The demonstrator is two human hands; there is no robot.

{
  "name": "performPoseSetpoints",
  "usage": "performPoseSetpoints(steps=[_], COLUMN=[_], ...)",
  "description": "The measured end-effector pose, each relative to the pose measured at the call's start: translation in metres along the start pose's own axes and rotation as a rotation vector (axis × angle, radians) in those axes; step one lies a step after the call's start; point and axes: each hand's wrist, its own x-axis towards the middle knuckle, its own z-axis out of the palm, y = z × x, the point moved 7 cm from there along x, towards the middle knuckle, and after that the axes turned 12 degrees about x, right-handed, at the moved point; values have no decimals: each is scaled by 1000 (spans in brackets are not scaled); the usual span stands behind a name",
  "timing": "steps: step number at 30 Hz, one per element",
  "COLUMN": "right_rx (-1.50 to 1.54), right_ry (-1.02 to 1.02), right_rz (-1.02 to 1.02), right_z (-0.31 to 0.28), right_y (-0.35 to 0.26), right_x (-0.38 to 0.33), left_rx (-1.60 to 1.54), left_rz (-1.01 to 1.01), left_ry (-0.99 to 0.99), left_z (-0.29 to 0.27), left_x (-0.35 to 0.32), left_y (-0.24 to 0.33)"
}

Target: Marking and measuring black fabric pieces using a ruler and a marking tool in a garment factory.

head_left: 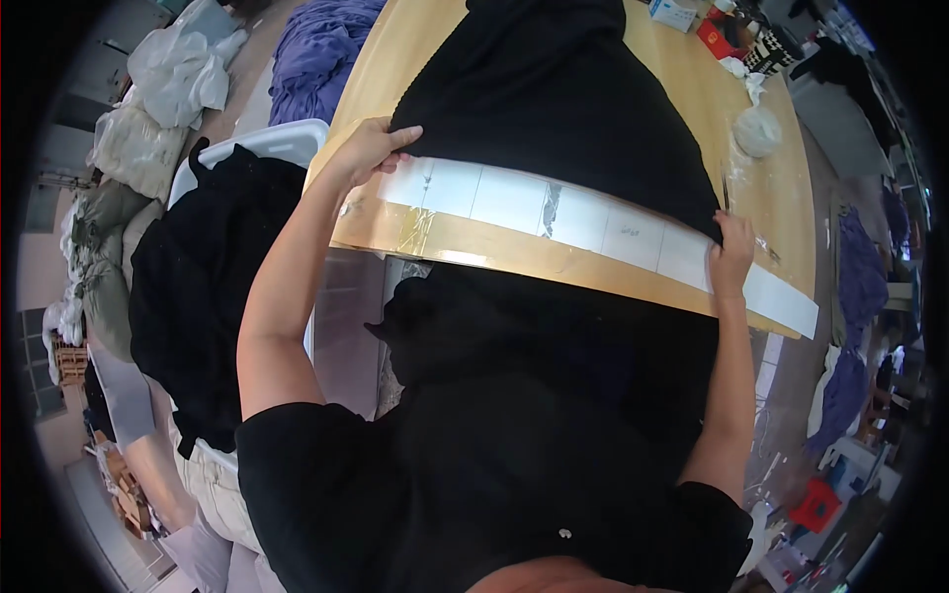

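Note:
A black knit garment (pixel 544 99) lies spread on the wooden table, its near edge running along a white strip marked with thin lines (pixel 504 196). At that edge's left corner, my left hand (pixel 368 153) is closed on the cloth, the thumb on top and the other fingers partly hidden. My right hand (pixel 732 249) pinches the right corner of the same edge, beside the white strip. The cloth between both hands lies fairly flat. Its far end runs out of the picture at the top.
Left of the wooden table (pixel 771 208), a white tub (pixel 301 133) is heaped with black cloth (pixel 213 287). Purple cloth (pixel 321 59) is piled behind it. A knotted plastic bag (pixel 757 128), a red box (pixel 720 38) and a small light-blue box (pixel 672 14) sit at the far right.

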Motion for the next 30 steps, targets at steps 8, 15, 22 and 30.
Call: performPoseSetpoints(steps=[8,15,22,30], right_rx=[-39,-80,-64,-55], right_ry=[-146,-172,-154,-162], right_rz=[-67,-78,-62,-76], right_z=[5,10,8,9], right_y=[-24,-24,-24,-24], right_x=[-30,-31,-31,-34], left_rx=[-167,34,164,-8], left_rz=[68,93,105,111], left_ry=[-224,-207,-134,-178], left_z=[10,14,13,8], left_x=[-29,-23,-31,-36], left_y=[-37,-36,-25,-26])
